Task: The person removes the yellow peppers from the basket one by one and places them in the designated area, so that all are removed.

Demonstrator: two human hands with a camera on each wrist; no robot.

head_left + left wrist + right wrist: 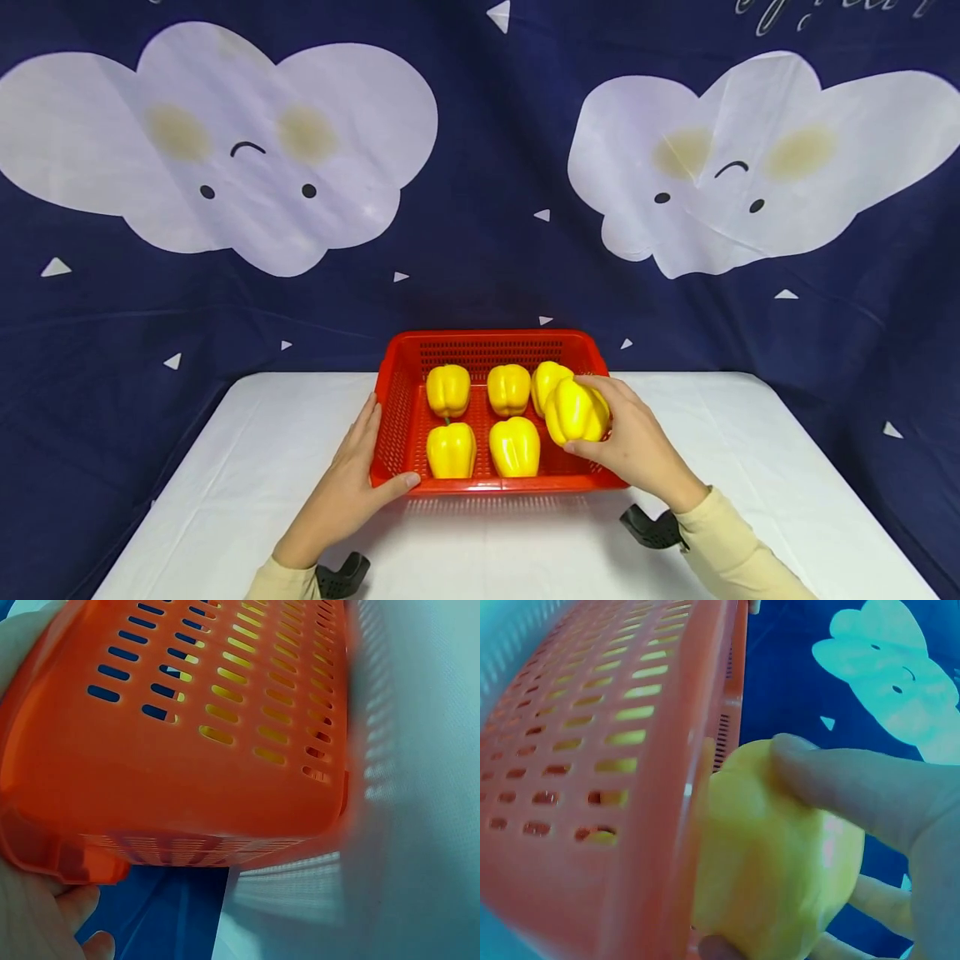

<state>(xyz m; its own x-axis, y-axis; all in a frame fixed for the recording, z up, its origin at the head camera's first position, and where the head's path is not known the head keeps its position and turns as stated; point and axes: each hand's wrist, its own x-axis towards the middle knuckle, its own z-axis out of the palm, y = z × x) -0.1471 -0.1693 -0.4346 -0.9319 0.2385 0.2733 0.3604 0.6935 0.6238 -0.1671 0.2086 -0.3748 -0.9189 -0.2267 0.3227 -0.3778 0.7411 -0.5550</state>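
A red plastic basket (502, 484) with slotted walls stands on the table, with several yellow bell peppers (448, 390) inside it. My left hand (341, 493) holds the basket's near left corner, the thumb over the front rim and the fingers along the left side. In the left wrist view the fingertips (79, 907) sit by the lip of the basket's end. At the basket's right end, my right hand (637, 437) grips one yellow bell pepper (573, 412) between thumb and fingers. That pepper (780, 855) overlaps another in the head view and shows beside the rim in the right wrist view.
A white cloth covers the table (247, 450). Behind it hangs a dark blue curtain (495, 167) printed with white clouds and small triangles. Black wrist mounts (651, 527) show below the hands.
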